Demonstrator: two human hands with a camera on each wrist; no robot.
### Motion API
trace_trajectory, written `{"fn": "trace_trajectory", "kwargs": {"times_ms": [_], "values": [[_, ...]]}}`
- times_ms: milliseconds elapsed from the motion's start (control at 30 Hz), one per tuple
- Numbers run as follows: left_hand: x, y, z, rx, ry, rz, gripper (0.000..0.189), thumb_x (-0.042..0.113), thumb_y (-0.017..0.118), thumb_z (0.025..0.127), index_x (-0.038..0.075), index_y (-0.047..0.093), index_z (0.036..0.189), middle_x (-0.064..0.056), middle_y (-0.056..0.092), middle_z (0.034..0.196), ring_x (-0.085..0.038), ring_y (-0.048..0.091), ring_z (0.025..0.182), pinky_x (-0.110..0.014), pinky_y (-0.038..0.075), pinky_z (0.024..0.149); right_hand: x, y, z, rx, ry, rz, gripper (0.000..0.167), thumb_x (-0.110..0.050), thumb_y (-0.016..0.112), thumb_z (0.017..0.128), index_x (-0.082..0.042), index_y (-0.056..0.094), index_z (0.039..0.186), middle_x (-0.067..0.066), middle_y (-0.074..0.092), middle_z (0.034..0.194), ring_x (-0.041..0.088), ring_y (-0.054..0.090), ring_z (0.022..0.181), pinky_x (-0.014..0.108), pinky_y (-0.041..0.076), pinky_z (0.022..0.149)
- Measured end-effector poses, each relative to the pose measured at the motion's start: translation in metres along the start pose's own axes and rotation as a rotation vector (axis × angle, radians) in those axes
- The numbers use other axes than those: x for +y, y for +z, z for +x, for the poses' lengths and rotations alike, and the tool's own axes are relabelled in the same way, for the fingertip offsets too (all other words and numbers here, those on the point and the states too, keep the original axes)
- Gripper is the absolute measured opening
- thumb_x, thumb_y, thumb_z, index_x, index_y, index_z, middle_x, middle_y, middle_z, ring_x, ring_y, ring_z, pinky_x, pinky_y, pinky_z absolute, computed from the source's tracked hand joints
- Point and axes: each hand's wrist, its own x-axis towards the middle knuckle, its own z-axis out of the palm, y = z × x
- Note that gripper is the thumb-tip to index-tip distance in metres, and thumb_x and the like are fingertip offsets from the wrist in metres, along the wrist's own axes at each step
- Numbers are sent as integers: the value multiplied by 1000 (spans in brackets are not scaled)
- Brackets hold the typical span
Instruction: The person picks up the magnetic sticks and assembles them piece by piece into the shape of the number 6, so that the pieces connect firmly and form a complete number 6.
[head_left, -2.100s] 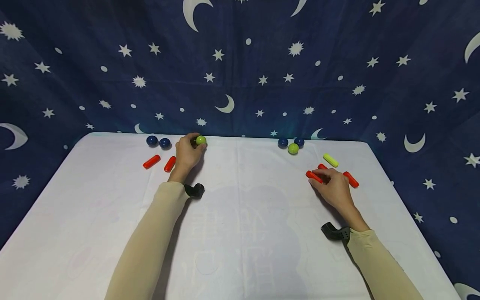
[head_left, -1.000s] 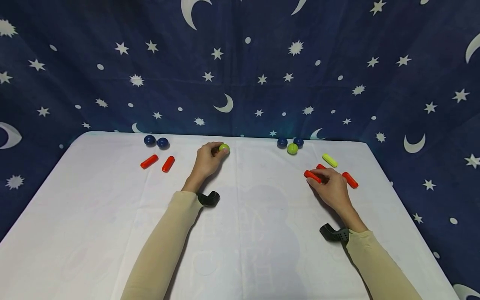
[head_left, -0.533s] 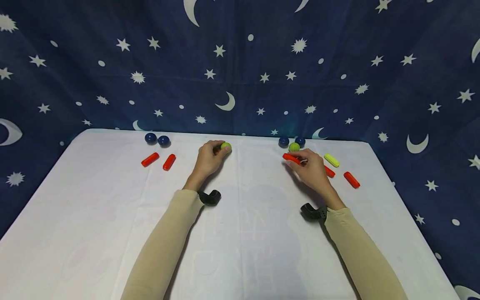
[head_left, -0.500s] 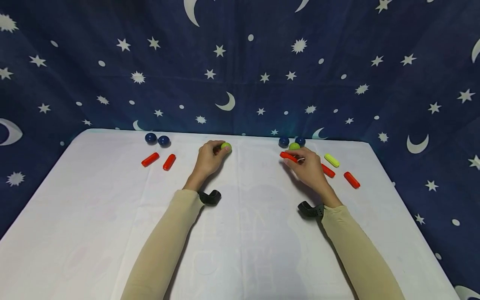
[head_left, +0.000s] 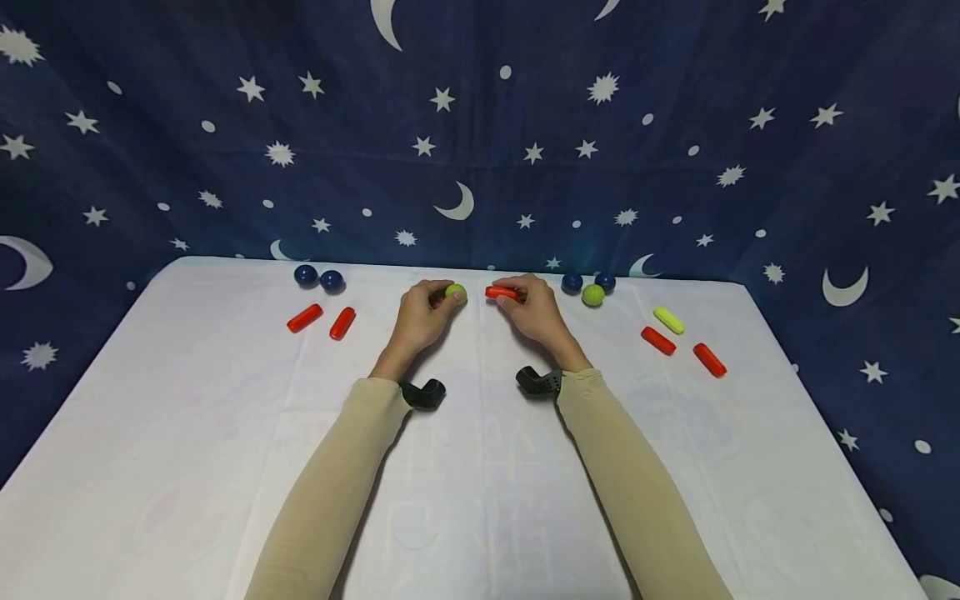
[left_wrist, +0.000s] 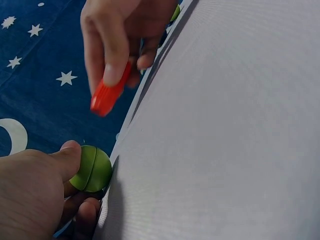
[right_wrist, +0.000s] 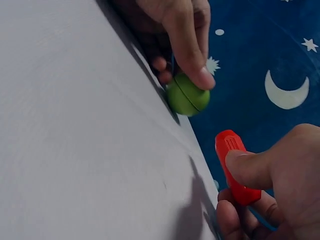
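Near the back edge of the table, my left hand (head_left: 420,321) pinches a green ball (left_wrist: 95,172) with a thin seam round it between thumb and fingers. To its right, my right hand (head_left: 538,315) holds a short red stick-shaped piece (right_wrist: 229,145) with ridges on its side. The red piece points left toward the ball, and a small gap separates them in the head view. My right fingers partly cover its near end. Both hands are close over the white cloth.
Back left on the white table (head_left: 480,500) lie two blue balls (head_left: 332,282) and two red sticks (head_left: 304,317). Back right are two blue balls (head_left: 572,283), a green ball (head_left: 592,295), a yellow-green stick (head_left: 669,320) and two red sticks (head_left: 709,360). A starry curtain (head_left: 337,183) hangs behind.
My left hand carried the green ball right to the middle, then stayed there. My right hand moved left and back with the red stick, past the right-hand balls, to beside the left hand.
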Motion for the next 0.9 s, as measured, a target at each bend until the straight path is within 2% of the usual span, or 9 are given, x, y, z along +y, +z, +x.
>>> {"fn": "trace_trajectory", "kwargs": {"times_ms": [267, 567, 900], "values": [[3, -2, 0, 1, 0, 17, 37, 20, 68, 100, -5, 68, 126, -16, 64, 104, -25, 56, 93, -34, 45, 82, -1, 16, 11, -1, -29, 23, 27, -2, 70, 94, -1, 73, 121, 17, 67, 115, 28, 60, 104, 41, 48, 91], [5, -3, 3, 1, 19, 9, 35, 20, 68, 100, -5, 68, 125, -17, 64, 103, -25, 57, 92, -34, 44, 81, -1, 19, 12, 7, -42, 28, 27, -3, 71, 94, -3, 73, 121, 15, 67, 117, 27, 60, 106, 40, 47, 92], [2, -2, 0, -12, 3, 6, 35, 19, 68, 100, -4, 68, 126, -17, 65, 105, -25, 57, 92, -34, 44, 80, 3, 24, 10, -16, -61, 55, 27, -2, 71, 93, -3, 74, 120, 13, 68, 113, 25, 60, 99, 37, 46, 84]]}}
